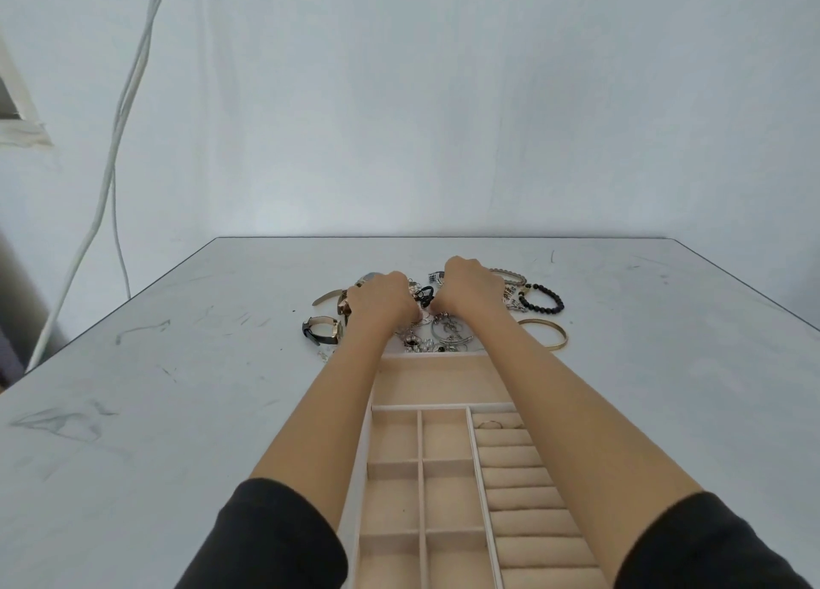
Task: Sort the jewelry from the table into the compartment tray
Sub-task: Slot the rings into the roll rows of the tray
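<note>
No words, brands or numbers can be read. A small white tag (pixel 436 277) just beyond the fingers of the right hand (pixel 470 289) bears dark print, too blurred to read.

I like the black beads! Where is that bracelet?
In the head view, the black bead bracelet lies on the table to the right of the right hand, just beyond the gold bangle.

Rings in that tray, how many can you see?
1. A ring sits in the farthest padded groove on the right side of the tray. The right forearm covers part of those grooves, so others may be hidden.
</note>
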{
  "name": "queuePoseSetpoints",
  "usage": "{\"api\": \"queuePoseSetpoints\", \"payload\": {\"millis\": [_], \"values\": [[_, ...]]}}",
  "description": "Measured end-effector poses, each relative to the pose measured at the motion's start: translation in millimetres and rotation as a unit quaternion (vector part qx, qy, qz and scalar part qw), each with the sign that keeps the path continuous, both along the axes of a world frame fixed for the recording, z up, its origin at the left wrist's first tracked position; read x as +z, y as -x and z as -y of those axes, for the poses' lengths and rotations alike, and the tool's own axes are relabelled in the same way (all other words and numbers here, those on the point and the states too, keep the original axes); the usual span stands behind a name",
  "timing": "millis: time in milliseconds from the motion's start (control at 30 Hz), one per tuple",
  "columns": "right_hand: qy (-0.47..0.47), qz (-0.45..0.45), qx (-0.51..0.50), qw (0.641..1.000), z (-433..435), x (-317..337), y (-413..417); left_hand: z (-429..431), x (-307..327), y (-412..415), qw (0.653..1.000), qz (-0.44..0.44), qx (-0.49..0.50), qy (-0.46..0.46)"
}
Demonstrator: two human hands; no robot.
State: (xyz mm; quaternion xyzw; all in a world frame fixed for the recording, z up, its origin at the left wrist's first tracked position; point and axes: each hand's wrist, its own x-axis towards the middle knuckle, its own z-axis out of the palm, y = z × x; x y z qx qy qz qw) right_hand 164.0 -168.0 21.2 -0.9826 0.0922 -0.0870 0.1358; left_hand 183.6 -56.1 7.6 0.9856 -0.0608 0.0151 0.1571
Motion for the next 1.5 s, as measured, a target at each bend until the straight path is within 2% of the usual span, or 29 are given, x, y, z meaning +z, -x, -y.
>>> {"api": "queuePoseSetpoints", "payload": {"millis": [200, 333, 433, 733, 933, 1033, 1167, 1333, 1500], "values": [[-0.018, -0.011, 0.024, 0.999, 4, -1, -4, 1, 6, 4, 1.0, 0.004, -0.017, 0.006], [-0.019, -0.003, 0.045, 0.999, 9, 0, -4, 4, 5, 6, 0.996, 0.076, -0.009, -0.039], [-0.018, -0.006, 0.061, 0.998, 11, 0, -3, 9, 6, 8, 0.992, 0.099, -0.012, -0.071], [-0.047, -0.059, 0.098, 0.992, 16, 1, 0, 11, 7, 5, 0.994, 0.041, -0.007, -0.1], [-0.059, -0.008, 0.093, 0.994, 16, -1, 2, 8, 9, 8, 0.995, 0.031, -0.016, -0.089], [-0.055, 0.031, 0.106, 0.992, 17, -3, 8, 7, 7, 11, 0.998, 0.05, -0.028, -0.038], [-0.156, 0.095, 0.119, 0.976, 28, 0, 17, -3, 6, 23, 0.988, 0.087, -0.041, 0.125], [-0.303, 0.12, 0.126, 0.937, 42, 14, 50, -18, 7, 51, 0.938, 0.127, -0.078, 0.314], [-0.391, 0.118, 0.145, 0.901, 50, 17, 103, -21, 18, 99, 0.895, 0.105, -0.141, 0.411]]}}
